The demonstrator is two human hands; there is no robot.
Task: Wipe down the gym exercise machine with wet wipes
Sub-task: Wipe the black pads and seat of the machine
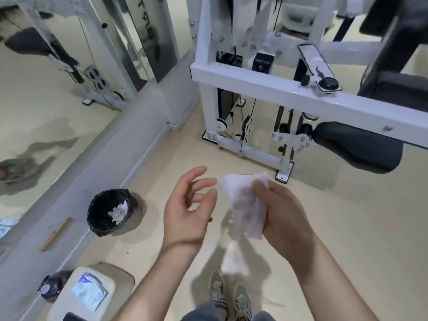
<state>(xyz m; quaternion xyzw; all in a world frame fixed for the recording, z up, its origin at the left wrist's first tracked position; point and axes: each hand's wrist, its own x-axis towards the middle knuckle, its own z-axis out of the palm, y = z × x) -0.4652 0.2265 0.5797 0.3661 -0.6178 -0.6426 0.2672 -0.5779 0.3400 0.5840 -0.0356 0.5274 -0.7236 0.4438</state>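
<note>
One black-lined bin stands left of the machine.

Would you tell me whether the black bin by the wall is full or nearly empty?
Nearly empty: inside the bin the black liner shows, with only one crumpled white wad lying in it.

You've got a glossy white painted-metal machine frame w/ matt black seat pad; your wipe is thin, semi-sheer cloth; bin liner is crinkly plastic.

left hand: fingers loose, apart | right hand: thumb pinches wipe
</note>
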